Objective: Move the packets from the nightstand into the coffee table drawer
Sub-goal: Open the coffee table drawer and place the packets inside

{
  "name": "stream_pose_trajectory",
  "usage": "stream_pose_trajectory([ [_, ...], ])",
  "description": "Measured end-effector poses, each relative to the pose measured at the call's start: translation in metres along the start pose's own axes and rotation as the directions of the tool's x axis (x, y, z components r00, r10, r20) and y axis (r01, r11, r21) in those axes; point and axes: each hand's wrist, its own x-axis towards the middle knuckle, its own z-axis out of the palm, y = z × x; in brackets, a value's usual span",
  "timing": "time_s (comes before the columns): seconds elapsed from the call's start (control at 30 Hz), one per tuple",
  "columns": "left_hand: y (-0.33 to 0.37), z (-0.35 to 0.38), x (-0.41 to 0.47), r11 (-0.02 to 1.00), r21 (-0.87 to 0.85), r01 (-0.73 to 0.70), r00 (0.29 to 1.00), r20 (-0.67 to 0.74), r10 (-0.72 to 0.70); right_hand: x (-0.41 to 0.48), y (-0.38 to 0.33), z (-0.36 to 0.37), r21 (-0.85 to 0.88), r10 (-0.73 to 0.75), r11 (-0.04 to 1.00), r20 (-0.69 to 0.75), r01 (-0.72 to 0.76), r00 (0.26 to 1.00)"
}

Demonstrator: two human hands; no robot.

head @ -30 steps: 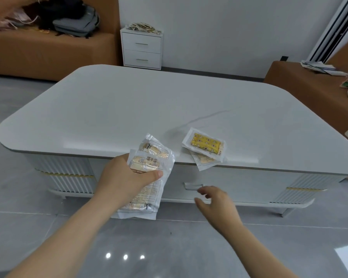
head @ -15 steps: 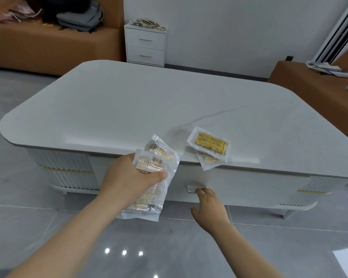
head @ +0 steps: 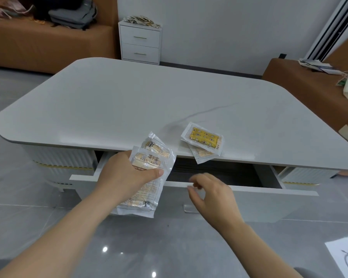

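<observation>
At the open drawer (head: 269, 203), left hand (head: 127, 175) grips packets (head: 151, 165), likely for dropping in. Right hand (head: 213, 194) hovers alongside, loosely curled, empty.

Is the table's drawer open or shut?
Open: the drawer front stands out from the coffee table, with its dark inside showing behind it.

The pale grey bench (head: 149, 101) has rounded corners and a faint dark vein across its top. Two things lie on it, both at the near edge: a yellow packet (head: 204, 137) in a clear wrapper, resting on top of a paler packet (head: 203, 154) whose corner juts past the edge. Below that edge the bench's drawer (head: 249, 197) stands pulled out. Against the far wall, a white nightstand (head: 140, 44) carries a heap of packets (head: 142, 19). On the glossy grey floor (head: 18, 207), at the near right, lies a sheet of paper (head: 346, 255).
</observation>
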Motion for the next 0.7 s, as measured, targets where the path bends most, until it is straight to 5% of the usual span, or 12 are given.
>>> stream_pose_trajectory([
  [0.7, -0.019, -0.007, 0.002, 0.996, -0.001, 0.094, 0.993, 0.066, -0.094, -0.019, -0.003, -0.001, -0.088, 0.170, 0.982, 0.064, -0.164, 0.983],
])
